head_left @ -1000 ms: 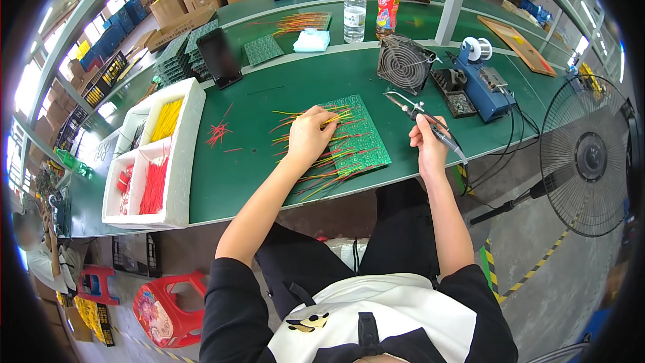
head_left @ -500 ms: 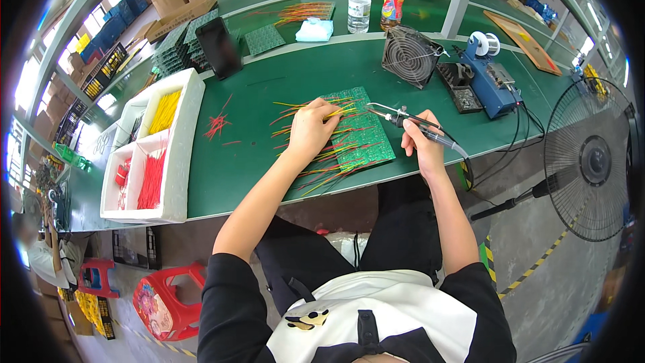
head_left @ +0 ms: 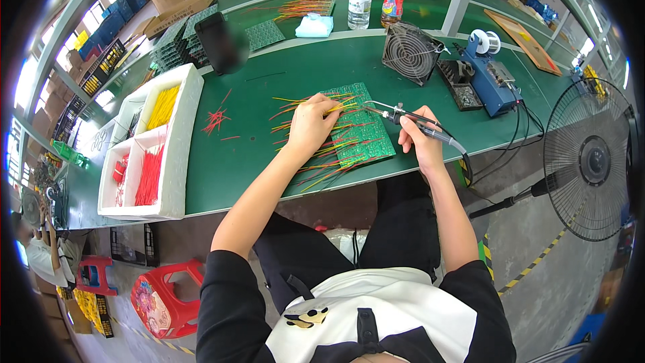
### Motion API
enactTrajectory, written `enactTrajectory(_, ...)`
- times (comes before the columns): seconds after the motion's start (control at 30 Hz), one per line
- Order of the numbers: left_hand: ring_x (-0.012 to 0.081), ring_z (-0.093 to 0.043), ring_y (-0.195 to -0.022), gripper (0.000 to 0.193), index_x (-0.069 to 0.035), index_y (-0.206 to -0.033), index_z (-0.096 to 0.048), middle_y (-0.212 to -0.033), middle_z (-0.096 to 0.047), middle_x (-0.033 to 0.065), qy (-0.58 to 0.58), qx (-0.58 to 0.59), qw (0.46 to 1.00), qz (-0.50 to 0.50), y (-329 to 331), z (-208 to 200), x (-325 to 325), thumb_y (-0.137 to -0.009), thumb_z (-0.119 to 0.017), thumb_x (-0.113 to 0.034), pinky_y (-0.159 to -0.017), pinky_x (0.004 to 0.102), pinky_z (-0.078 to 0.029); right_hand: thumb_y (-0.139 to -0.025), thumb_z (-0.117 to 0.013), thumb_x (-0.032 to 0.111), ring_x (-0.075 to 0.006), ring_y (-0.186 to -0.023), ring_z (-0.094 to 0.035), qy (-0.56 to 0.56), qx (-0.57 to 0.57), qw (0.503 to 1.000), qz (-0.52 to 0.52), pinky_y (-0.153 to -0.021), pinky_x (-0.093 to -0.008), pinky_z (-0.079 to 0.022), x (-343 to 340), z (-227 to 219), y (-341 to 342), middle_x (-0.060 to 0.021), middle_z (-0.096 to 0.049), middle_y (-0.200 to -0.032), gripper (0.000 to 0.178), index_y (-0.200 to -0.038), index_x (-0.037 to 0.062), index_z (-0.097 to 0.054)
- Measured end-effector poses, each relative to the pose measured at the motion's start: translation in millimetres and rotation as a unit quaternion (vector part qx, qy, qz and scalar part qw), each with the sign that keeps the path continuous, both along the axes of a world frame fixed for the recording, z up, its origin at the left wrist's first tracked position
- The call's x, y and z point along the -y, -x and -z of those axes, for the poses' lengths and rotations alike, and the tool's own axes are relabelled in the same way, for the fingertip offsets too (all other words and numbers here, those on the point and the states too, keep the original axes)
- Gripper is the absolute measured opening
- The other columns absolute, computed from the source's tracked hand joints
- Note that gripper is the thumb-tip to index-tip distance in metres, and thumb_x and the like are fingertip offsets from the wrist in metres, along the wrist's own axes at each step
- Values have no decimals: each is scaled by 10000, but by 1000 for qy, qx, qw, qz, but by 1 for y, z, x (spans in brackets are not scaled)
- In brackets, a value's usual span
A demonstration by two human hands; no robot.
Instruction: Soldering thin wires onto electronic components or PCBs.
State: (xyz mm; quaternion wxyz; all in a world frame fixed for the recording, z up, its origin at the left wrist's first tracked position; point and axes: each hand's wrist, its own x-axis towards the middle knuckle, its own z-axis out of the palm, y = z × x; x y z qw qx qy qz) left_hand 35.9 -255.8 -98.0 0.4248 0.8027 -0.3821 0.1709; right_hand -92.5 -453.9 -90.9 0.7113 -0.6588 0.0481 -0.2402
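Observation:
A green circuit board panel (head_left: 369, 136) lies on the green table in front of me. Red and yellow wires (head_left: 330, 167) stick out across its left edge. My left hand (head_left: 312, 122) rests over that edge, thumb and fingers pinched on a yellow wire at the upper part of the panel. Wrapped around a soldering iron (head_left: 430, 132) with a solder feed tube is my right hand (head_left: 423, 146), just off the panel's right side. The iron's thin tip points left, over the upper part of the panel; whether it touches the board, I cannot tell.
A white foam box (head_left: 176, 161) with red and yellow wires stands left, loose red wires (head_left: 216, 119) beside it. Beyond the panel are a small square fan (head_left: 411, 54), a blue solder station (head_left: 494, 87) and two bottles (head_left: 359, 1). A large fan (head_left: 591, 160) stands right.
The soldering iron and my right hand have shifted slightly left, bringing the tip a little further over the panel. My left hand stays nearly in place, still pinching the wire.

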Motion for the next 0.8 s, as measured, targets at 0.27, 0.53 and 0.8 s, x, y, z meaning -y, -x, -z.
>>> enactTrajectory(0.27,289,-610,-694,117,-24,-848,-681,-827,-626,114,-3,2,1000,-2,2,-1,0,-762,-649,-96,-645,357,-489,-844,-621,116,-79,-399,-475,5,0,1000,-9,-379,-197,-357,1,2,-1,-69,-564,-560,167,-800,44,-476)
enactTrajectory(0.53,270,-610,-694,120,-25,-862,-682,-830,-627,114,-14,-5,1000,-1,0,-1,0,-773,-658,-101,-633,334,-491,-855,-604,162,-84,-412,-462,-47,17,998,23,-389,-195,-347,3,0,0,-63,-550,-567,171,-801,69,-471)
enactTrajectory(0.8,274,-611,-719,125,-25,-862,-685,-831,-628,116,-19,-9,1000,-9,4,-3,-1,-774,-660,-110,-664,343,-492,-876,-594,140,-75,-429,-460,-72,67,981,166,-419,-190,-363,1,4,-2,-64,-553,-586,135,-830,68,-490)
